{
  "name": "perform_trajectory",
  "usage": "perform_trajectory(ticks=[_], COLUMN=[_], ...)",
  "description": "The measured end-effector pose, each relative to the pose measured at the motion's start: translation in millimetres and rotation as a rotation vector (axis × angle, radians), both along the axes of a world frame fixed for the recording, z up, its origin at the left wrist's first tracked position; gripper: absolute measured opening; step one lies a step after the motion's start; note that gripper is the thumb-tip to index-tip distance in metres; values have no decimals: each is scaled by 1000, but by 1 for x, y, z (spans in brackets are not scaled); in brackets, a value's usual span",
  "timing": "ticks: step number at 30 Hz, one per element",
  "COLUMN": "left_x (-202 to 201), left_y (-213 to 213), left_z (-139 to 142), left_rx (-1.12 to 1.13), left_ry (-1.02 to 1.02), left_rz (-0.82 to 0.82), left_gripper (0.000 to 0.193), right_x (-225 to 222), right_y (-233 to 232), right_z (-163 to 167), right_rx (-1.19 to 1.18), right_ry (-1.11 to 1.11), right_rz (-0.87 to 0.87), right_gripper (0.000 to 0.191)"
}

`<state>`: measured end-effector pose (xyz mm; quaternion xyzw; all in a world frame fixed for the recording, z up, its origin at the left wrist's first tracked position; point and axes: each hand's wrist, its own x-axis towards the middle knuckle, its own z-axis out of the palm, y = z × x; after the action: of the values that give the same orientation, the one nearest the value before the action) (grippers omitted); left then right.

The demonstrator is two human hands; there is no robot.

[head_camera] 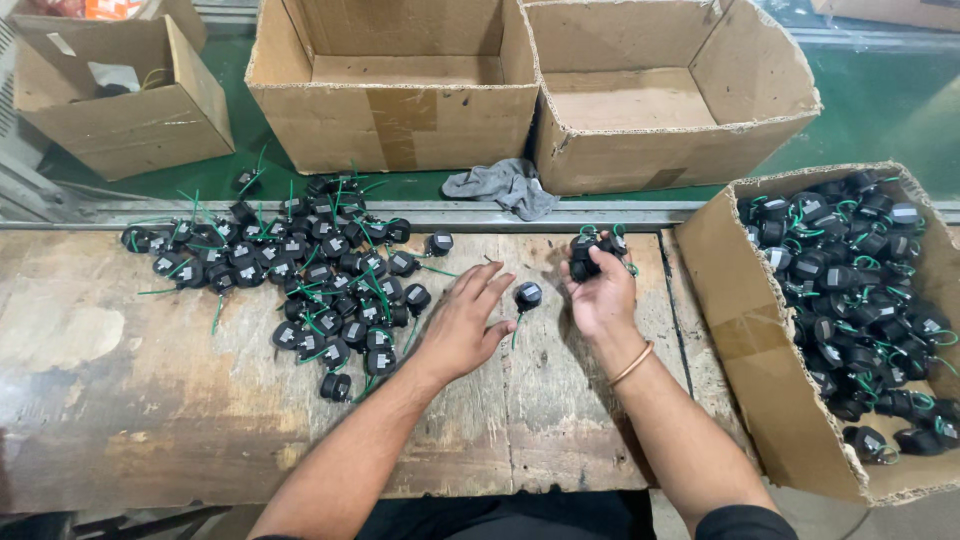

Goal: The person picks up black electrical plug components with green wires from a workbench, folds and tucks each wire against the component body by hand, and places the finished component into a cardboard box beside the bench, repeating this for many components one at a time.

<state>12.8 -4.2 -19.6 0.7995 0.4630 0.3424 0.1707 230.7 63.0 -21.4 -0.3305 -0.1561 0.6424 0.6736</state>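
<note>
While the right hand (pixel 603 295) keeps its grip curled around a small bunch of black round parts with green wires (pixel 592 255), held just above the bench (pixel 120 400), the left hand (pixel 462 325) lies flat and open-fingered, holding nothing, its fingertips just beside a single black part (pixel 527 295) on the wood. Gathering goes best if that loose part is pinched by its body, not its thin green wire, so it does not swing or snag. To the left, near the open hand, a heap of the same parts (pixel 300 270) spreads over the bench. At the right a cardboard box (pixel 770 390) is full of them. Beyond the bench edge stand two empty boxes (pixel 400 110), with a grey rag (pixel 505 185) between them.
</note>
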Motion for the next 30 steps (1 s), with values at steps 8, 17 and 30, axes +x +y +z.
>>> perform_trajectory(ticks=[8, 17, 30], left_x=[1, -6, -9], left_y=[0, 1, -2], left_z=[-4, 0, 2], left_rx=[-9, -109, 52], left_ry=[103, 39, 287], left_rz=[-33, 12, -128], left_gripper=[74, 61, 33], right_x=[-26, -36, -21], right_y=[-13, -22, -11], right_z=[0, -4, -6], right_rx=[103, 29, -1], right_ry=[-36, 37, 225], right_rz=[134, 310, 214], right_gripper=[33, 34, 34])
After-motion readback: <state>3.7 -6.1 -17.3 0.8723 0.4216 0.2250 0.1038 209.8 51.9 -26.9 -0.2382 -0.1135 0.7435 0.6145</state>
